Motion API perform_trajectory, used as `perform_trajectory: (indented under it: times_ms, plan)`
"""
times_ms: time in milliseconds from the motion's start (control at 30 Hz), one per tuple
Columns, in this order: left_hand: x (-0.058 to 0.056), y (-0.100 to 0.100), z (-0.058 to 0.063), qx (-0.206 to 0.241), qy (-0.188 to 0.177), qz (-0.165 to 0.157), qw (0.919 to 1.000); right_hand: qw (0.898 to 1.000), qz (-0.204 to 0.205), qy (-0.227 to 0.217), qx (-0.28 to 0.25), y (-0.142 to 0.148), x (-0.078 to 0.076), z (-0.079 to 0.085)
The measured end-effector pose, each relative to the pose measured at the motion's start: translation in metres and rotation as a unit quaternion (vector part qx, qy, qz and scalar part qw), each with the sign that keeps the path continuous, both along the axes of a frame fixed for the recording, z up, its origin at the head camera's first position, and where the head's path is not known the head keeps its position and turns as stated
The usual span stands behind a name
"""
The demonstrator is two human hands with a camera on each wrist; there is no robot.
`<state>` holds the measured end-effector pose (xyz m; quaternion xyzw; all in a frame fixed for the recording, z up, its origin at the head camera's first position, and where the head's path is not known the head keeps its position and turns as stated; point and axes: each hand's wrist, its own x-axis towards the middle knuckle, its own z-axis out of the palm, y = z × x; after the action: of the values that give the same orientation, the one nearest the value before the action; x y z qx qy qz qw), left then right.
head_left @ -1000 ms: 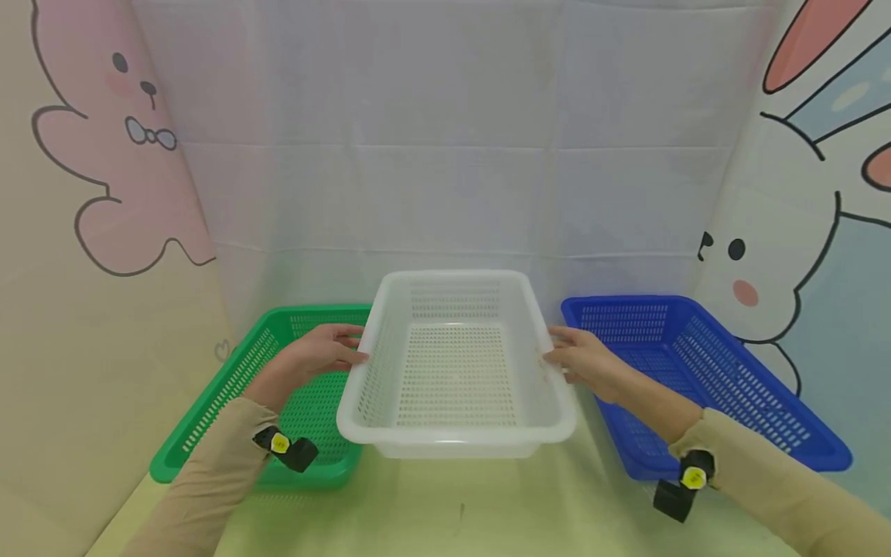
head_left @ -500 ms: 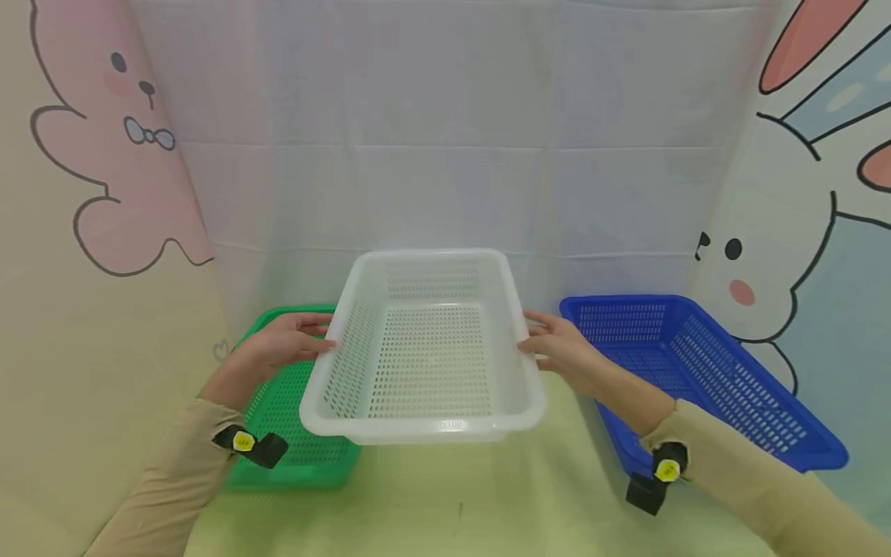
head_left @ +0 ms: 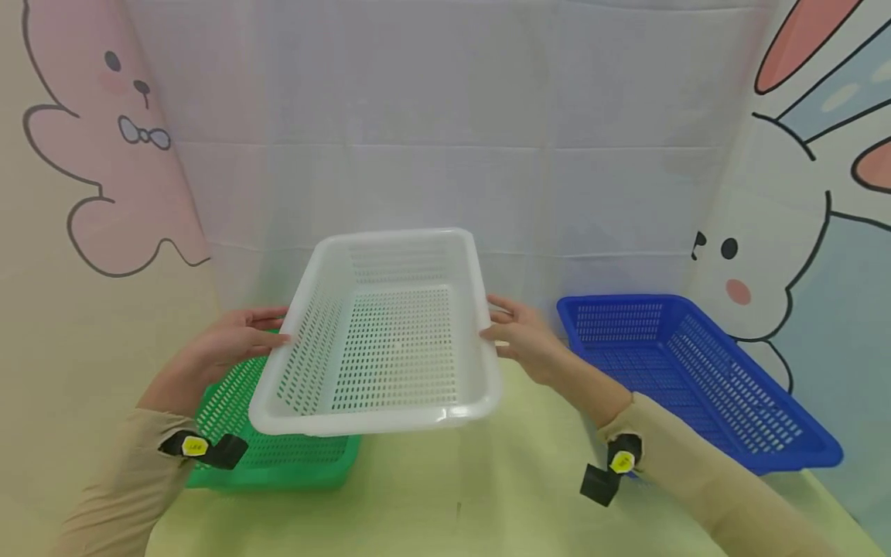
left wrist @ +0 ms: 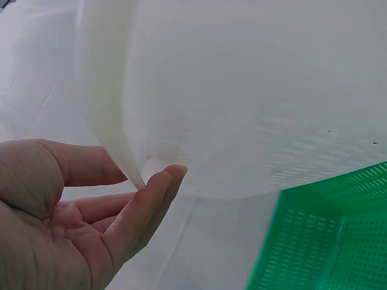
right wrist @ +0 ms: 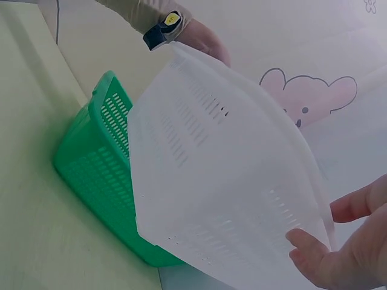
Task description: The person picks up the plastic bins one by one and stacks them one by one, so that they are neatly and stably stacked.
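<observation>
A white plastic basket (head_left: 397, 348) with slotted walls and base hangs in the air between both hands, its far side raised. My left hand (head_left: 233, 344) pinches its left rim, thumb on top and fingers beneath. On the opposite rim my right hand (head_left: 525, 336) grips in the same way, and the right wrist view shows the fingers under the rim. Below and behind the white basket stands a green basket (head_left: 306, 468), partly covered by it in the head view. The left wrist view shows the green basket's corner (left wrist: 302, 241) beneath the white one.
A blue basket (head_left: 696, 387) stands on the right of the table (head_left: 459, 495), which has a pale yellow-green cover. White cloth (head_left: 445, 116) hangs behind. Side walls carry a pink bear picture (head_left: 125, 155) and a rabbit picture (head_left: 759, 232).
Both hands have carried the white basket left and upward, from between the other two baskets to over the green one. It has tilted slightly. The green and blue baskets have stayed in place.
</observation>
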<state>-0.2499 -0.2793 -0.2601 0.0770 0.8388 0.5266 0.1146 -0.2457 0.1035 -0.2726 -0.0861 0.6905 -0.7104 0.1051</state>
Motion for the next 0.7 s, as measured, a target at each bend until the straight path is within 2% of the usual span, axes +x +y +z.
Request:
perform_trajectory:
  times_ms: [233, 400, 700]
  plan:
    - [0.006, -0.019, 0.007, -0.028, 0.019, 0.011, 0.9994, 1.000, 0.013, 0.003, -0.023, -0.017, -0.001, 0.000]
    - [0.009, -0.034, 0.011, -0.057, 0.038, 0.015, 0.9975, 0.998, 0.022, 0.012, -0.063, -0.029, -0.002, -0.002]
    - [0.013, -0.063, 0.008, -0.078, 0.069, 0.020, 0.9944, 0.990, 0.051, 0.041, -0.125, -0.052, 0.000, -0.010]
